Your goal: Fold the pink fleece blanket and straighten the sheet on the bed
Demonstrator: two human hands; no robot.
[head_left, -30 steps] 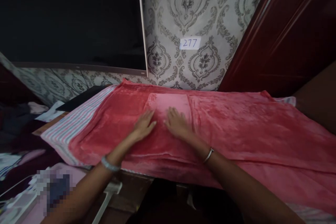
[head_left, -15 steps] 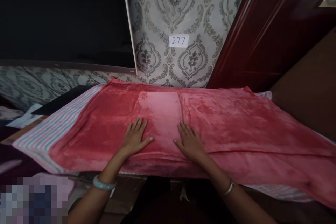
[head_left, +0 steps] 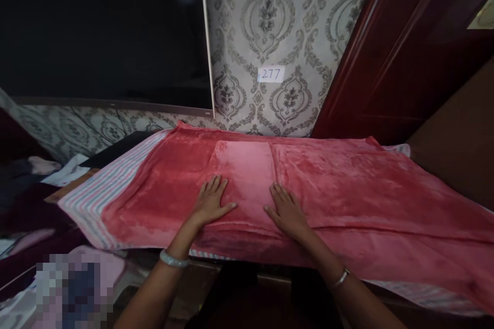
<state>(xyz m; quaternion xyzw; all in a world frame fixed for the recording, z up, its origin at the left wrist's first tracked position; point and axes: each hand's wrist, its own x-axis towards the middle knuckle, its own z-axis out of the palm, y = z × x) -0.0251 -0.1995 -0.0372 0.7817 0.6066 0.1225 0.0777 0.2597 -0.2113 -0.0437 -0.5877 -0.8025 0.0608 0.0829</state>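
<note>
A red plush blanket [head_left: 339,180] lies spread across the table, with a paler pink folded section [head_left: 247,169] in its middle. My left hand [head_left: 212,200] rests flat on the left side of that section, fingers spread and thumb pointing right. Flat on its right edge lies my right hand [head_left: 287,211], fingers together and thumb apart. Neither hand grips anything. Beneath the blanket, a striped cloth [head_left: 111,182] in white, pink and grey shows at the left and along parts of the front edge.
Behind the table are a large dark television screen [head_left: 104,31] and a patterned wall with a paper label [head_left: 271,74] reading 277. A dark red door [head_left: 370,51] stands at the back right. A black flat item [head_left: 119,149] and clothes or papers sit at the left.
The view has shifted slightly left and up, so everything appears further right and a little lower. Both hands stay flat at the same places on the blanket.
</note>
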